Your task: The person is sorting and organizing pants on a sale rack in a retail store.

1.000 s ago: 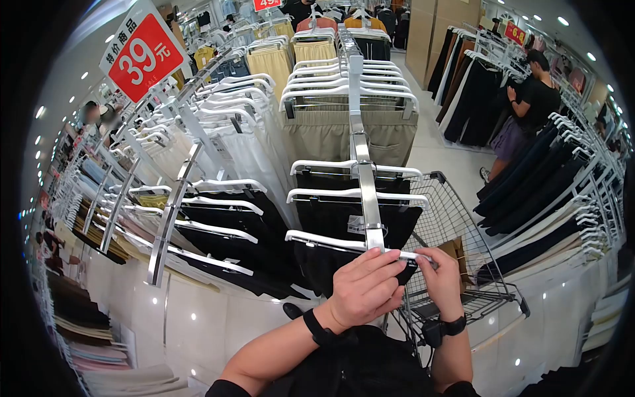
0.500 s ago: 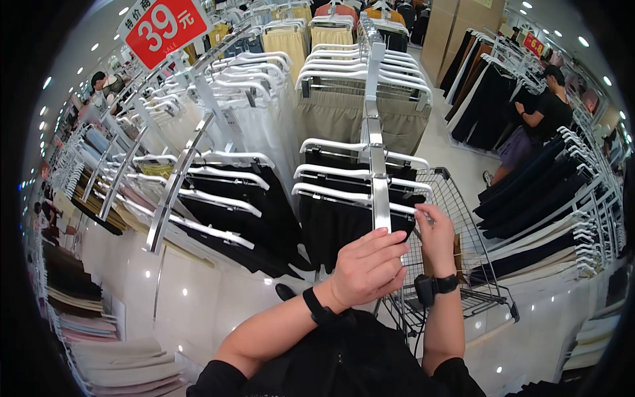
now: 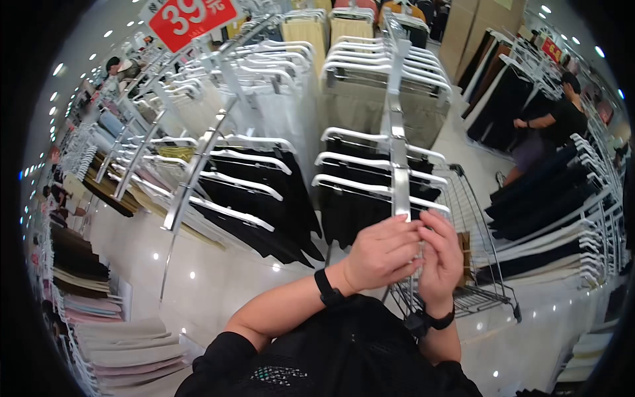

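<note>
My left hand [image 3: 385, 255] is at the front end of the metal rail [image 3: 399, 178], its fingers bent and close together. Beside it on the right, my right hand [image 3: 440, 259] has curled fingers that meet the fingertips of my left hand. Whatever lies between the fingers is hidden. Just beyond my hands, white hangers [image 3: 350, 183] with black garments [image 3: 344, 215] hang from the rail. Farther back on the same rail are several hangers with grey-green trousers [image 3: 354, 106].
A wire shopping cart [image 3: 473, 218] stands right of the rail. More racks with black garments [image 3: 254, 182] are on the left. A person in black [image 3: 562, 122] is by the right-hand racks. A red price sign [image 3: 192, 23] hangs at upper left.
My right hand has moved from the hanger's right end towards my left hand, and their fingertips now meet. The view has shifted, so the racks appear farther right and slightly higher.
</note>
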A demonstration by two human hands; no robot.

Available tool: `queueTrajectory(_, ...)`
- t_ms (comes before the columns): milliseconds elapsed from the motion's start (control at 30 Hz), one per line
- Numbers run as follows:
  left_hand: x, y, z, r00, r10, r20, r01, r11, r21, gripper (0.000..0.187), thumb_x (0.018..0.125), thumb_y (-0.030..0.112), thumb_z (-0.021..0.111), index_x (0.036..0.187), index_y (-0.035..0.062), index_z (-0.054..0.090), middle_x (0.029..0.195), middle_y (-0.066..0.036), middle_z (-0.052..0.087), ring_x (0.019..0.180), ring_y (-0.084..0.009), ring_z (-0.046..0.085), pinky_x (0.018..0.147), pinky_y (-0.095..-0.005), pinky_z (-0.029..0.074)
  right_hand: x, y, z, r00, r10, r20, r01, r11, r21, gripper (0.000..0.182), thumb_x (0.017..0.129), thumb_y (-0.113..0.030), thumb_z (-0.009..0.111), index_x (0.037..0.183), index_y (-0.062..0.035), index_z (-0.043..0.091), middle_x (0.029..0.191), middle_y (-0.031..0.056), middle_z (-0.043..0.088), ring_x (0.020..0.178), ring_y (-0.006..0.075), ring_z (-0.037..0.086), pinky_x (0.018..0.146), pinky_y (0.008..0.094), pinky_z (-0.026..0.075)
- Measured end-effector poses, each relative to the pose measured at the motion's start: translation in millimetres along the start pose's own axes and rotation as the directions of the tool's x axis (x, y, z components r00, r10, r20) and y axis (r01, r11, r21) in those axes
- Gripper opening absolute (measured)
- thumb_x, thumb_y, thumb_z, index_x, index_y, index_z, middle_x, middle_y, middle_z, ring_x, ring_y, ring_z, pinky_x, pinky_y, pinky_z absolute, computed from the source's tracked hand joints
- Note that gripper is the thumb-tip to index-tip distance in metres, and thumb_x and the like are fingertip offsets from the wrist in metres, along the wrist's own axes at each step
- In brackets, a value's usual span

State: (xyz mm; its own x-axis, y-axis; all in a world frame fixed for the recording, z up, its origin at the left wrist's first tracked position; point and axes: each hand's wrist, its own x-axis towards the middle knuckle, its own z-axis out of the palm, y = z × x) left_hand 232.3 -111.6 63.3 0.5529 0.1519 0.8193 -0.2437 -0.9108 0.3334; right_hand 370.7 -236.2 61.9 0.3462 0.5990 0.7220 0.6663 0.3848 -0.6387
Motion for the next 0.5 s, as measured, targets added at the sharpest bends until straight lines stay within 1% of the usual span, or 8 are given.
queueTrajectory(67, -7, 7, -20, 0.991, -0.111, 0.072, 0.12, 0.984, -0.132, 0.066, 0.092, 0.029, 0.091, 0.147, 0.0002, 0.068, 0.144, -0.02, 0.073, 0.136, -0.0395, 0.07, 0.119, -0.0525, 0.054, -4, -3, 1, 1.0, 0.012, -0.003, -0.011, 0.999, 0.035, 0.036, 0.111, -0.026, 0.065, 0.129, 0.0025, 0.075, 0.141, 0.0235, 0.074, 0.141, 0.0444, 0.064, 0.121, 0.0548, 0.047)
queueTrajectory(167, -28, 9, -56, 0.966, -0.258, 0.033, 0.26, 0.953, -0.154, 0.066, 0.09, 0.027, 0.091, 0.146, -0.0001, 0.069, 0.146, -0.02, 0.073, 0.137, -0.04, 0.07, 0.116, -0.0511, 0.057, -9, -7, 9, 0.998, -0.035, 0.051, 0.033, 0.999, 0.025, 0.064, 0.109, -0.06, 0.068, 0.131, 0.0, 0.074, 0.143, 0.0231, 0.073, 0.143, 0.0472, 0.063, 0.121, 0.0571, 0.046)
queueTrajectory(233, -58, 0, -81, 0.938, -0.347, 0.012, 0.347, 0.938, -0.003, 0.061, 0.089, 0.023, 0.089, 0.143, 0.0011, 0.072, 0.142, -0.019, 0.075, 0.134, -0.0403, 0.072, 0.114, -0.0497, 0.058, -7, -9, 21, 0.989, -0.066, 0.133, 0.071, 0.997, -0.035, 0.068, 0.107, -0.065, 0.067, 0.128, -0.0007, 0.075, 0.141, 0.0218, 0.075, 0.142, 0.0491, 0.063, 0.119, 0.0575, 0.048)
queueTrajectory(267, -82, -4, -91, 0.887, -0.462, -0.021, 0.462, 0.887, -0.007, 0.05, 0.091, 0.018, 0.086, 0.138, 0.0021, 0.076, 0.135, -0.018, 0.079, 0.127, -0.0387, 0.075, 0.11, -0.0461, 0.06, -3, -13, 30, 0.984, -0.066, 0.163, 0.073, 0.996, -0.042, 0.05, 0.107, -0.05, 0.074, 0.118, -0.0012, 0.077, 0.131, 0.0194, 0.079, 0.136, 0.0485, 0.066, 0.117, 0.0573, 0.049)
queueTrajectory(333, -125, -7, -116, 0.7, -0.713, -0.045, 0.707, 0.7, -0.102, 0.031, 0.098, 0.009, 0.079, 0.128, 0.0002, 0.079, 0.122, -0.017, 0.082, 0.111, -0.0301, 0.081, 0.096, -0.0394, 0.062, -8, -8, 37, 0.988, -0.063, 0.14, 0.074, 0.994, -0.075, 0.039, 0.104, -0.039, 0.077, 0.113, -0.0017, 0.077, 0.126, 0.018, 0.08, 0.132, 0.0472, 0.068, 0.116, 0.0571, 0.05)
queueTrajectory(400, -172, -8, -136, 0.623, -0.752, -0.217, 0.771, 0.636, 0.01, 0.02, 0.099, 0.013, 0.083, 0.115, 0.0011, 0.082, 0.108, -0.014, 0.084, 0.097, -0.0286, 0.081, 0.084, -0.0365, 0.062, -8, -4, 46, 0.996, -0.073, 0.056, 0.079, 0.989, -0.125, 0.011, 0.096, -0.012, 0.079, 0.101, -0.0028, 0.075, 0.113, 0.0155, 0.082, 0.124, 0.0442, 0.072, 0.116, 0.0575, 0.051)
queueTrajectory(467, -206, 3, -170, 0.421, -0.852, -0.313, 0.904, 0.423, 0.064, 0.016, 0.102, 0.013, 0.08, 0.111, -0.0002, 0.083, 0.103, -0.014, 0.084, 0.095, -0.0273, 0.082, 0.086, -0.0357, 0.062, -12, 4, 51, 0.994, -0.108, 0.004, 0.108, 0.986, -0.13, 0.009, 0.097, -0.009, 0.072, 0.104, -0.0037, 0.071, 0.11, 0.0143, 0.081, 0.121, 0.0429, 0.071, 0.12, 0.063, 0.048)
queueTrajectory(500, -225, 5, -187, 0.395, -0.82, -0.414, 0.911, 0.406, 0.065, 0.017, 0.104, 0.014, 0.079, 0.11, -0.0011, 0.083, 0.102, -0.014, 0.085, 0.095, -0.0242, 0.081, 0.086, -0.0351, 0.061, -14, 8, 54, 0.991, -0.129, -0.028, 0.125, 0.984, -0.128, 0.009, 0.096, -0.007, 0.069, 0.105, -0.0042, 0.069, 0.108, 0.0137, 0.081, 0.119, 0.0422, 0.071, 0.121, 0.0651, 0.048)
